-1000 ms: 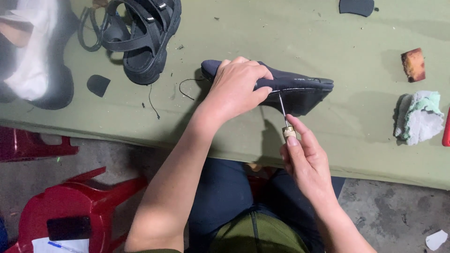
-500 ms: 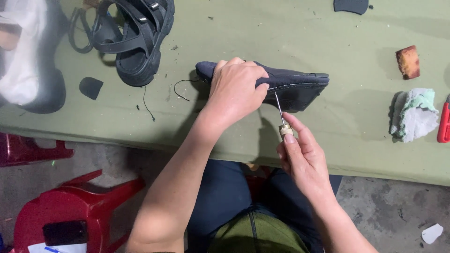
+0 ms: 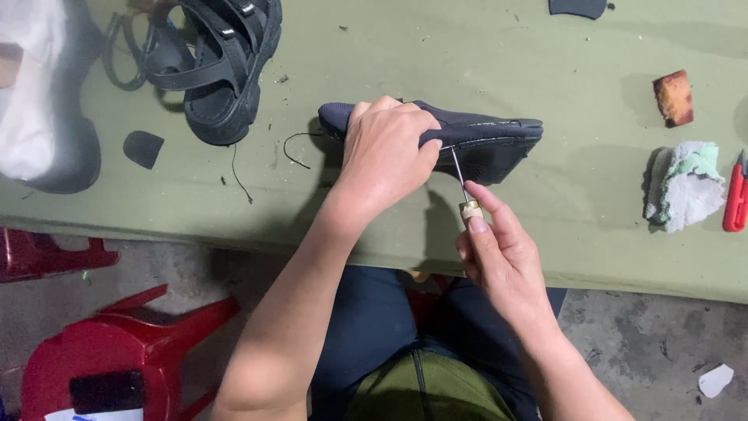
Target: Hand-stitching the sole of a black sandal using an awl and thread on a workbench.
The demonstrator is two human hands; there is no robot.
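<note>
On the green surface (image 3: 561, 234), a dark shoe (image 3: 483, 140) lies on its side.
Left hand (image 3: 386, 156) wraps it tight; right hand (image 3: 499, 257) pinches an awl (image 3: 463, 191) poking its sole. It looks soft and light, best held around the middle.

The shoe (image 3: 475, 136) under the left hand (image 3: 386, 152) is dark navy with a black sole, and the awl (image 3: 465, 195) in the right hand (image 3: 499, 261) has a steel-grey needle and a brass-coloured collar. The table (image 3: 467, 47) is olive green, with black sandals (image 3: 210, 62) at ten o'clock from the shoe and a small black patch (image 3: 143, 148) at nine. At three o'clock lie a rust-brown block (image 3: 674, 97), a white and pale green rag (image 3: 686, 185) and a red-handled tool (image 3: 735, 195); a red plastic stool (image 3: 117, 351) stands at seven.
</note>
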